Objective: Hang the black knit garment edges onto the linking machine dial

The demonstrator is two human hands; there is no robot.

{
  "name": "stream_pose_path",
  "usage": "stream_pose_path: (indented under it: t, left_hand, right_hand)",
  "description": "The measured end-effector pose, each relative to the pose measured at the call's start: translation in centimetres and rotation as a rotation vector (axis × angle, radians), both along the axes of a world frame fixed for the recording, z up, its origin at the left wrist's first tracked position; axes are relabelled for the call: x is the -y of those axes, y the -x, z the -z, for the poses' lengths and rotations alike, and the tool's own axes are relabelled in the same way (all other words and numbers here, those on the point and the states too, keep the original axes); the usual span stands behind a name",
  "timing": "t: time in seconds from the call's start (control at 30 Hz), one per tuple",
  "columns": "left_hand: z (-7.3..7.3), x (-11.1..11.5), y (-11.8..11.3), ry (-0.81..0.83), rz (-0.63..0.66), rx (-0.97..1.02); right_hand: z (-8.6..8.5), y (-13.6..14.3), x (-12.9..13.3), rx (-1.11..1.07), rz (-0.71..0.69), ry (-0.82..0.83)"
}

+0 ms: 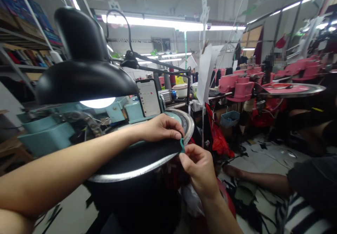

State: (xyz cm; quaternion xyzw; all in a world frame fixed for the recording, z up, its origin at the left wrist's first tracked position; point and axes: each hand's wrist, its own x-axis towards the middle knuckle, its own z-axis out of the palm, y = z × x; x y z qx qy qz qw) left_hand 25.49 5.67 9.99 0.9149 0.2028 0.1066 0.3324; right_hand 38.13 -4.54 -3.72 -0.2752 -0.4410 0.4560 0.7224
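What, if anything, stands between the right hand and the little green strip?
Nothing visible does. The right hand already has its fingertips at the lower end of the green strip, and the left hand pinches the upper end. The black cloth lies beside the strip, not in between.

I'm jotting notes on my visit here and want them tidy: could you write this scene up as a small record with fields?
Left hand: fingertips at the upper end of a teal strip
Right hand: pinching the strip's lower end
Black fabric: beside the strip, inside a round toothed rim
Lamp: black, lit
Phone: propped up, screen on
Right background: pink machines
Floor: scattered scraps
Nearby: another person's arm
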Motion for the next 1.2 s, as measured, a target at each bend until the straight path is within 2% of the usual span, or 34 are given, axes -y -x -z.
stream_pose_path:
  t: [0.2,0.3,0.4,0.5,0.6,0.7,0.8,0.87,0.97,1.07,1.2]
  left_hand:
    - [-0.7,0.5,-0.2,-0.027,0.021,-0.053]
    - [-1.0,1.2,-0.5,-0.033,0.027,-0.050]
    - [-0.9,1.7,-0.6,0.037,-0.037,0.043]
    - [-1.1,1.9,-0.4,0.093,-0.096,0.029]
    - [-1.6,2.2,-0.1,0.124,-0.058,-0.090]
    - [-1.8,2.5,-0.1,0.074,-0.011,-0.040]
    - [-1.2,2.2,-0.4,-0.038,-0.002,-0.007]
    - [-0.4,1.7,-0.7,-0.088,-0.018,-0.023]
    - [0.5,0.9,-0.9,-0.096,-0.026,-0.031]
    - [0.6,0.5,-1.0,-0.080,-0.021,-0.021]
    - [0.4,0.6,-0.9,-0.006,-0.025,-0.008]
  right_hand:
    - [-0.4,-1.1,-0.2,0.046,0.079,-0.029]
    - [-2.0,-2.4,0.2,0.197,0.153,-0.009]
    - [-3.8,-3.1,0.4,0.394,0.134,-0.023]
    - [-4.4,-3.0,0.2,0.351,0.157,-0.027]
    - [-4.0,-2.9,0.1,0.301,0.186,0.005]
    - [-3.6,-2.8,0.5,0.319,0.099,-0.024]
    - [-2.9,-2.4,1.0,0.254,0.144,-0.013]
    - [-2.1,-2.1,0.9,0.105,0.155,0.051]
    - [-0.7,-1.5,0.3,-0.081,0.019,0.132]
    - [0.1,-0.9,-0.5,-0.111,-0.103,0.135]
    - [0.2,-0.4,-0.9,-0.143,-0.122,0.097]
